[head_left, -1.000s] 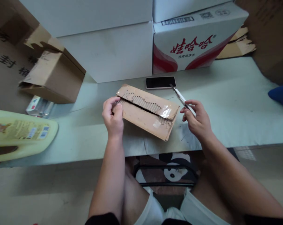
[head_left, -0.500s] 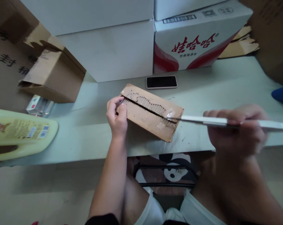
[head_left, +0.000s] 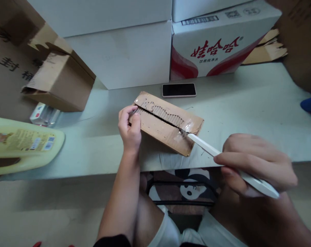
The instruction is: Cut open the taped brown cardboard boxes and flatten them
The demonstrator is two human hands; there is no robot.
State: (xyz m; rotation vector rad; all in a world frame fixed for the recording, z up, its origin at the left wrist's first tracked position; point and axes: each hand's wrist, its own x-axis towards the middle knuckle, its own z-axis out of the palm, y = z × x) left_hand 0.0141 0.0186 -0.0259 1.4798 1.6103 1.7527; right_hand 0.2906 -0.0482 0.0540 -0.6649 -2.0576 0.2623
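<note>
Left-hand grip (head_left: pixel 130 129) pinches the left end of a small cardboard box (head_left: pixel 162 125), the surface (head_left: pixel 268 109) beneath it; the right-hand grip (head_left: pixel 258 163) holds a white cutter (head_left: pixel 203 144) against its taped slit. Behind, left to right, a brown carton (head_left: pixel 6 82) shows 封 and 桶, a white carton (head_left: pixel 214 70) red 娃哈哈 over 饮用纯净水.

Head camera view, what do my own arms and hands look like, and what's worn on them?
The left grip and right grip are bare hands; no gloves, rings or watches show. The left forearm is bare up to a black sleeve at the bottom edge. The right forearm is bare where visible; its sleeve is not shown.
</note>
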